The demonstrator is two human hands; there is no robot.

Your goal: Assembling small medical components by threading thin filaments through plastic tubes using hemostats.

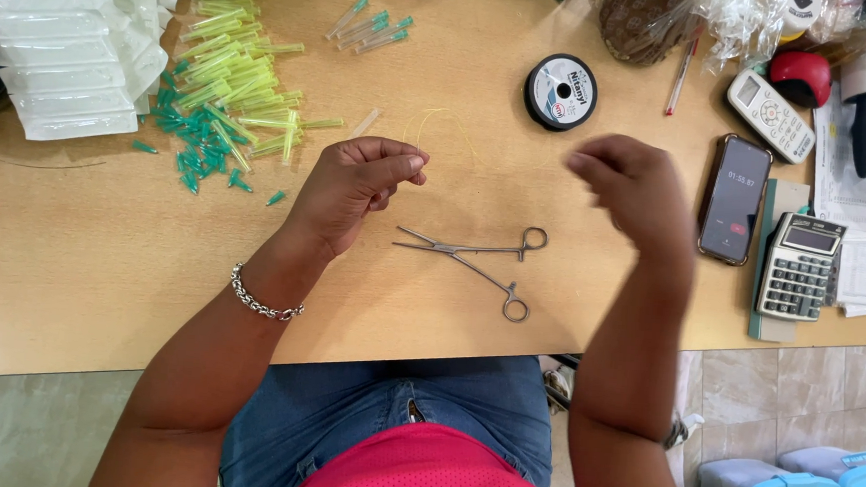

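The left hand (356, 184) pinches one end of a fine yellow thread (438, 124), looping it just above the steel forceps (477, 261) on the worktop (82, 252). The right hand (632, 191), blurred, hovers right of the forceps with fingers curled; whether it grips anything, I cannot tell.

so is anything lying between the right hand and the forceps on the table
Nothing visible. The right hand is raised right of the forceps, with only bare table between; the left hand pinches a thin thread.
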